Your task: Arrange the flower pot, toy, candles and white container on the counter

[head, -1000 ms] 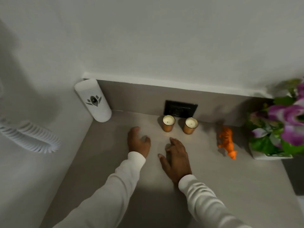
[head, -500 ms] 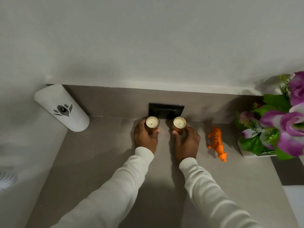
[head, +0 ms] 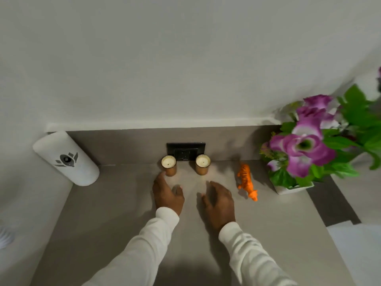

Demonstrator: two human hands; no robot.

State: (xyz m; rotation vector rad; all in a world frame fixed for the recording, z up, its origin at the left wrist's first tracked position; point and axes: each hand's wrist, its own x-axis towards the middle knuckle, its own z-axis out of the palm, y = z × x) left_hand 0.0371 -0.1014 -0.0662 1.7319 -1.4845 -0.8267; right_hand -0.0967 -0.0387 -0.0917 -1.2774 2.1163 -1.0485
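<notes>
2 candles (head: 169, 165) frame centre: small glass cups, likely light, fragile; grip sides. Left hand (head: 168, 196), right hand (head: 219, 204) released, empty.

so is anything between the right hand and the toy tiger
Nothing visible. The right hand hovers open just left of the orange toy tiger, with only bare counter between them. The nearer candle sits further back, off that path.
</notes>
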